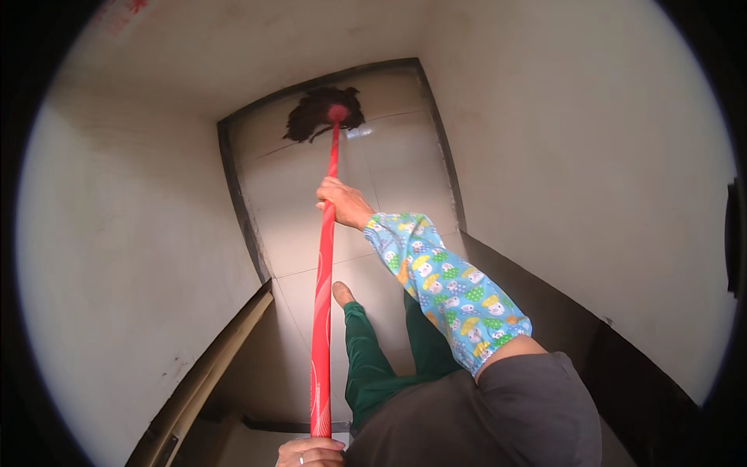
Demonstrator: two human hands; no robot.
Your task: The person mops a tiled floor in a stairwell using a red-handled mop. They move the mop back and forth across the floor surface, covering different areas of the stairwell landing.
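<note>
A mop with a red patterned handle (323, 303) runs from the bottom of the view up to the far end of the floor. Its dark, wet-looking mop head (309, 114) is spread on the tiles close to the end wall, below a red socket (337, 113). My right hand (345, 202) grips the handle partway down the shaft. At the bottom edge my left hand (312, 453), with a ring on one finger, is wrapped around the handle's top end; part of that hand is cut off.
Pale floor tiles (303, 216) lie between plain walls with a dark skirting (236, 192). A wooden door frame (216, 373) stands at lower left. On the right runs a dark lower wall band (537, 298). My shoe (342, 293) is left of centre. A patterned oversleeve (449, 280) covers my right forearm.
</note>
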